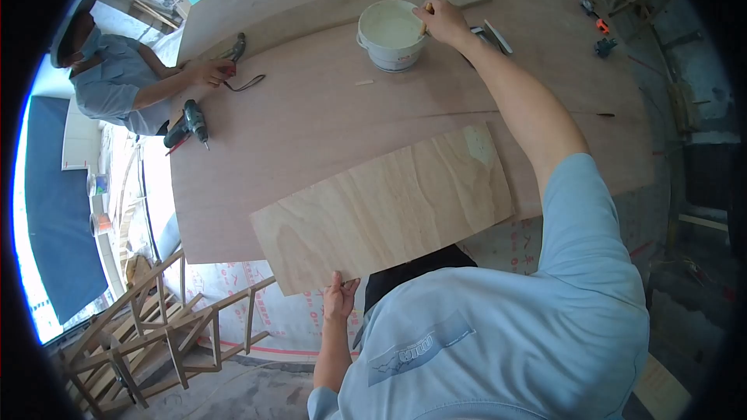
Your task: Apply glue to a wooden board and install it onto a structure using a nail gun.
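Note:
My left hand point(340, 295) grips the near left edge of a rectangular plywood board point(381, 210), thumb on top. The board lies slanted, partly over the near edge of the large table point(257, 140). A pale wet-looking patch shows at its far right corner. At the far side my right hand point(445, 22) is closed on a tool with an orange-brown handle point(428, 8), its working end hidden, at the right rim of a white bucket point(393, 54). Pale, creamy paste point(391, 23) fills the bucket.
Across the table on the left, a co-worker point(117, 78) holds a grey tool point(236, 47); a cordless drill point(194, 122) lies nearby. A pale flat strip point(498, 36) lies right of the bucket. Tools point(603, 47) rest at the far right. Wooden lattice frames point(167, 334) stand lower left.

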`<state>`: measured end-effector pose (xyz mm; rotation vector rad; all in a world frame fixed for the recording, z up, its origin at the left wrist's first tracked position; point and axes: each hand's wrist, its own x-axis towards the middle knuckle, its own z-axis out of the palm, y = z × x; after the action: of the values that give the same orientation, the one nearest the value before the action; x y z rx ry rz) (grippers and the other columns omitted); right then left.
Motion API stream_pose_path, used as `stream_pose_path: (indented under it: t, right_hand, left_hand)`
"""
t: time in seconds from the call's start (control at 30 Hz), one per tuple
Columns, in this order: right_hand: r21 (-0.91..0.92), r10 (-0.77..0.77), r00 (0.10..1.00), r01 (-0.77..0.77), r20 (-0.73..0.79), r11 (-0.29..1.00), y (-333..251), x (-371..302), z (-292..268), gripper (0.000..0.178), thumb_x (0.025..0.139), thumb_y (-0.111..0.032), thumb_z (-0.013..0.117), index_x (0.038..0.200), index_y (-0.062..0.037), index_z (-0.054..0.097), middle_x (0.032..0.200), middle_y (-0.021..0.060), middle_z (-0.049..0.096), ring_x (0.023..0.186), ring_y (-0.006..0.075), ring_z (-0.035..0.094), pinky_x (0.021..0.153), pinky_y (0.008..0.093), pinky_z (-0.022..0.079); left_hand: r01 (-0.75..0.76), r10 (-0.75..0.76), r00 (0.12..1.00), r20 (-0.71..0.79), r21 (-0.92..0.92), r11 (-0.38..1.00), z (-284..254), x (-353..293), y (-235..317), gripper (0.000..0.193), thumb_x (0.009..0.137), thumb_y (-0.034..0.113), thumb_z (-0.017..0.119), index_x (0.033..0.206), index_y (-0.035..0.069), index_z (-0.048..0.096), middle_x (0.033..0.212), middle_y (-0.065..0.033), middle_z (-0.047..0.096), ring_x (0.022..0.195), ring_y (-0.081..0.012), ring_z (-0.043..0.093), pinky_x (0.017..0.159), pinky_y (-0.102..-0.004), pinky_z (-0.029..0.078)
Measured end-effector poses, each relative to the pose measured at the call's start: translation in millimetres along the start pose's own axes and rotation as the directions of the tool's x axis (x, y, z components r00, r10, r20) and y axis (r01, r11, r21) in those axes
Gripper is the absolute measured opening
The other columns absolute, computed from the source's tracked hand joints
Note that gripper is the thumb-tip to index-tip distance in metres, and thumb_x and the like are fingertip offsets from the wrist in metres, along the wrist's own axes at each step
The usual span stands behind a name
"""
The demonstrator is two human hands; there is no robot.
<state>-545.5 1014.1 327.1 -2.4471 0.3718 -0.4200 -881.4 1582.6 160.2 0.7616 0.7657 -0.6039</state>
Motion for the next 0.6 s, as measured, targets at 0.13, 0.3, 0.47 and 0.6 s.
stream_pose_path:
  t: [0.13,0.3,0.47,0.6]
  right_hand:
    - [0.068,-0.161,0.984,0.167,-0.077,0.984,-38,-6,0,0.04,0.092,-0.042,0.057,0.088,-0.0032,0.065,0.062,0.0093,0.064,0.067,0.0253,0.066,0.066,0.0377,0.05]
    - [0.211,-0.063,0.998,0.067,-0.024,0.975,-38,6,20,0.037,0.093,-0.04,0.057,0.088,-0.0032,0.064,0.067,0.0114,0.065,0.069,0.0276,0.066,0.065,0.0389,0.05]
    - [0.065,-0.144,0.989,0.142,0.023,0.988,-17,11,46,0.032,0.089,-0.035,0.062,0.089,-0.0028,0.064,0.073,0.0134,0.067,0.071,0.0308,0.065,0.067,0.0397,0.05]
    - [0.092,-0.024,1.0,0.022,0.018,0.995,-21,4,30,0.031,0.089,-0.032,0.063,0.088,-0.0014,0.062,0.075,0.0143,0.067,0.072,0.0325,0.065,0.068,0.0399,0.05]
  left_hand:
    - [-0.013,0.012,1.0,0.025,0.025,1.0,-11,-1,2,0.029,0.098,0.026,0.054,0.109,-0.002,0.057,0.099,-0.0167,0.067,0.086,-0.0304,0.069,0.083,-0.0472,0.055]
    - [0.509,-0.457,0.85,-0.261,0.629,0.588,17,-27,44,0.036,0.096,0.035,0.055,0.104,0.0,0.06,0.09,-0.0172,0.068,0.081,-0.0289,0.069,0.076,-0.0408,0.057]
    - [-0.028,-0.186,0.963,0.196,0.756,0.654,162,14,82,0.04,0.095,0.034,0.058,0.111,-0.002,0.057,0.091,-0.0149,0.068,0.082,-0.0215,0.068,0.076,-0.0347,0.056]
    - [-0.194,-0.015,0.916,0.401,0.476,0.858,348,109,81,0.044,0.098,0.032,0.052,0.128,0.0,0.046,0.114,-0.0169,0.061,0.101,-0.0251,0.063,0.087,-0.0376,0.053]
